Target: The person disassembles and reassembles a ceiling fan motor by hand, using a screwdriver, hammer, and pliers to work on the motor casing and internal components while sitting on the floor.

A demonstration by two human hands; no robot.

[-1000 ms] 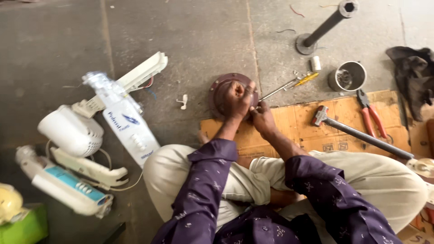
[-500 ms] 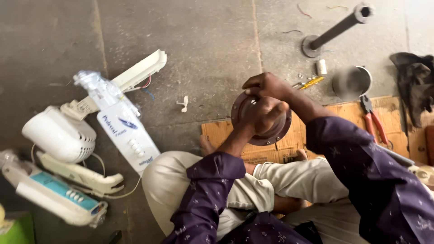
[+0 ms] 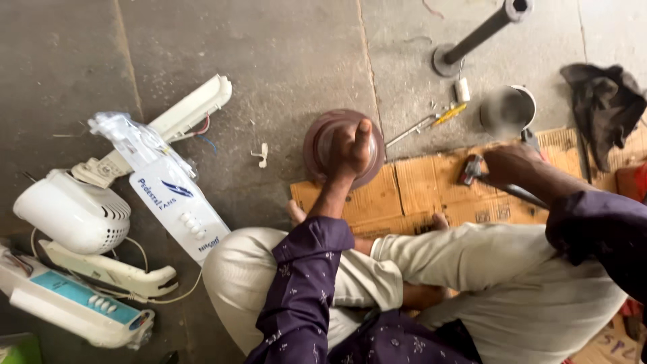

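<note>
View: head camera, looking down at a person who sits cross-legged on the concrete floor (image 3: pixel 283 54).
Left hand: left hand (image 3: pixel 349 149) lies on top of the round brown part (image 3: pixel 322 138), fingers (image 3: pixel 362 135) curled over its raised middle; it seems to hold the part steady.
Round brown part: flat on the floor at the far left corner of the cardboard sheet (image 3: pixel 418 185), its axis pointing up at the camera; being round, it has no long axis.
Right hand: right hand (image 3: pixel 512 164) is wrapped around the hammer (image 3: pixel 495 182) close to the head, fingers pressed together on the handle.
Hammer: head points left toward the brown part, handle runs right along the cardboard and under the sleeve.
Around: screwdriver (image 3: pixel 435 120) with yellow handle and metal cup (image 3: pixel 507 111) beyond the cardboard's far edge; white fan casings (image 3: pixel 74 212) at the left.
</note>
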